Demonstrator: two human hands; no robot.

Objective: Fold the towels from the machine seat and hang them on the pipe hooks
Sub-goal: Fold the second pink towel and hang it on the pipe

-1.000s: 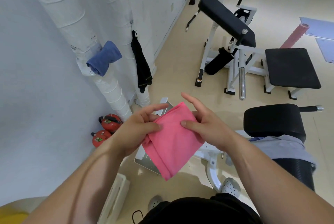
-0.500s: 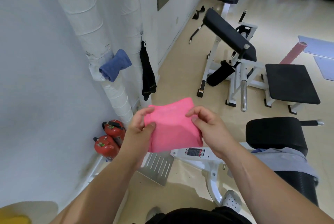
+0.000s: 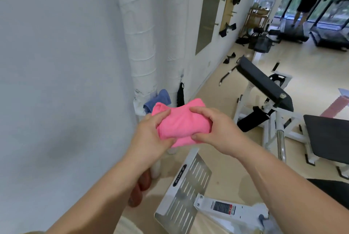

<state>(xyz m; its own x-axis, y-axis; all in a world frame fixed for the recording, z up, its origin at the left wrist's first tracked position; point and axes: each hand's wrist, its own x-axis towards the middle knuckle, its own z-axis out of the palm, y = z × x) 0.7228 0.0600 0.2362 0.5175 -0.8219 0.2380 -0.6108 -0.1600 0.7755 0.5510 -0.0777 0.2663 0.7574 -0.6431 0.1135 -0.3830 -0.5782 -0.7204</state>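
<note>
Pink towel (image 3: 179,126) folded, held mid-air near the wrapped pipes (image 3: 140,44) | left hand (image 3: 151,137) pinches left edge, right hand (image 3: 217,131) pinches right edge | soft, light, floppy; likely best gripped along the fold | blue towel (image 3: 158,99) hangs just beyond.

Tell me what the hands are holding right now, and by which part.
Both hold the folded pink towel: the left hand grips its left end and the right hand its right end, fingers curled over the cloth.
</note>
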